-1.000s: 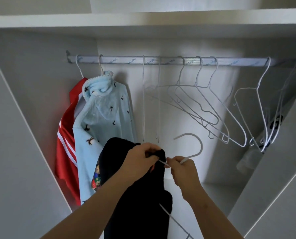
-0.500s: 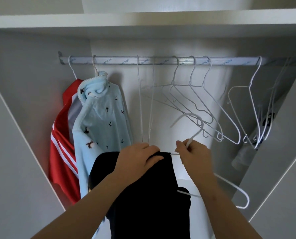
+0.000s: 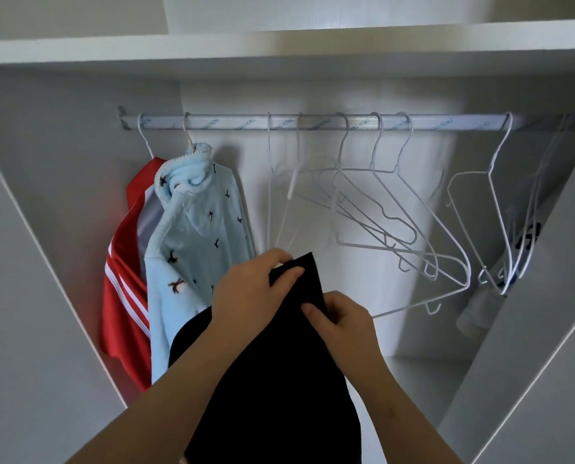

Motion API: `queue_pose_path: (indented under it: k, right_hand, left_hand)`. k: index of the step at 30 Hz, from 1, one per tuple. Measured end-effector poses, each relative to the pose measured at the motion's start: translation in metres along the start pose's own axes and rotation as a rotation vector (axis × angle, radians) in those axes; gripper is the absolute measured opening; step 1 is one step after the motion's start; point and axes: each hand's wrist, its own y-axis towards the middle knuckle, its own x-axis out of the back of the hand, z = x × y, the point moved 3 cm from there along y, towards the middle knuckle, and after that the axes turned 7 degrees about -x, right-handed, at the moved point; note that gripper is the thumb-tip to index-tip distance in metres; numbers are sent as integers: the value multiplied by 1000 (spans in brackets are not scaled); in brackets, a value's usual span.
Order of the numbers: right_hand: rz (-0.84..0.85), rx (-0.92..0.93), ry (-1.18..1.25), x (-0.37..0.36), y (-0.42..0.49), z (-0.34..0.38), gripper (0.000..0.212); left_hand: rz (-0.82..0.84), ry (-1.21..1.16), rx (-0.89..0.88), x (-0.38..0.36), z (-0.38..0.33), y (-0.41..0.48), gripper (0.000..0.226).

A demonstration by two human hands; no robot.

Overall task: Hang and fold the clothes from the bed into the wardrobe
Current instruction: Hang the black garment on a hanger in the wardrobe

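Note:
A black garment [image 3: 272, 380] hangs in front of me inside the open wardrobe. My left hand [image 3: 249, 296] grips its top edge, fingers curled over the cloth. My right hand [image 3: 343, 323] pinches the garment's right side just below. A white wire hanger [image 3: 423, 304] juts out to the right behind my right hand; its hook is hidden. Overhead runs the silver rail [image 3: 312, 122]. A red jacket with white stripes [image 3: 125, 279] and a light blue patterned top [image 3: 195, 236] hang at its left end.
Several bare white wire hangers [image 3: 379, 209] hang along the middle of the rail, more at the right [image 3: 500, 209]. A white shelf [image 3: 279, 48] spans above. Wardrobe side walls [image 3: 28, 296] close in left and right. A dark item [image 3: 527, 239] sits at the far right.
The held hanger's hook, visible above my right hand before, is now hidden by the black garment. My right hand shifted from the hanger neck down onto the cloth; my left hand rose.

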Motion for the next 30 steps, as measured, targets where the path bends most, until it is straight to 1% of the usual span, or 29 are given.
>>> queue_pose_path:
  k: [3, 5, 7, 8, 10, 11, 13, 15, 16, 17, 18, 19, 20, 21, 23, 25, 28, 29, 30]
  right_hand:
    - [197, -75, -9, -4, 2, -9, 23]
    - [351, -136, -79, -9, 0, -19, 19]
    - [433, -178, -148, -16, -4, -29, 10]
    - [435, -191, -201, -18, -5, -34, 9]
    - [407, -190, -315, -22, -4, -42, 26]
    - [405, -189, -352, -22, -4, -43, 25]
    - [435, -165, -449, -24, -1, -40, 11]
    - [457, -101, -567, -21, 0, -40, 11]
    - [420, -64, -647, -18, 1, -42, 6]
    - [367, -33, -732, -13, 2, -44, 10]
    - [311, -35, -813, -6, 3, -47, 18]
    - [243, -26, -865, 1, 5, -50, 23]
    - [180, -13, -865, 6, 7, -49, 24]
    - [120, 8, -805, 11, 9, -46, 21]
    - [38, 8, -577, 21, 14, -38, 4]
    - [-52, -36, -424, 27, 18, -29, 15]
    - [-152, -141, -205, 35, 26, -22, 19]
    - [-161, -190, -104, 37, 28, -20, 31]
    - [-162, -226, -1, 37, 30, -19, 49]
  left_hand:
    - [-71, -13, 53, 14, 11, 4, 20]
    - [-113, -42, 62, 24, 18, 9, 19]
    - [-149, -90, 52, 36, 23, 15, 13]
    - [-159, -112, 31, 41, 24, 19, 9]
    - [-158, -154, -23, 51, 25, 24, 7]
    - [-150, -171, -45, 55, 25, 26, 7]
    - [-141, -162, -75, 62, 27, 28, 7]
    - [-162, -121, -85, 68, 31, 29, 7]
    - [-177, -107, -77, 72, 34, 29, 8]
    - [-187, -97, -69, 76, 37, 28, 10]
    - [-184, -90, -67, 80, 41, 27, 15]
    - [-171, -84, -61, 84, 44, 25, 20]
    - [-158, -84, -51, 88, 48, 23, 24]
    - [-151, -82, -42, 91, 51, 21, 26]
    - [-145, -78, -31, 97, 57, 17, 37]
    - [-128, -95, -34, 102, 59, 12, 50]
    - [-98, -146, -40, 104, 63, 7, 57]
    - [-95, -163, -36, 103, 64, 5, 57]
    - [-98, -174, -30, 103, 66, 4, 57]
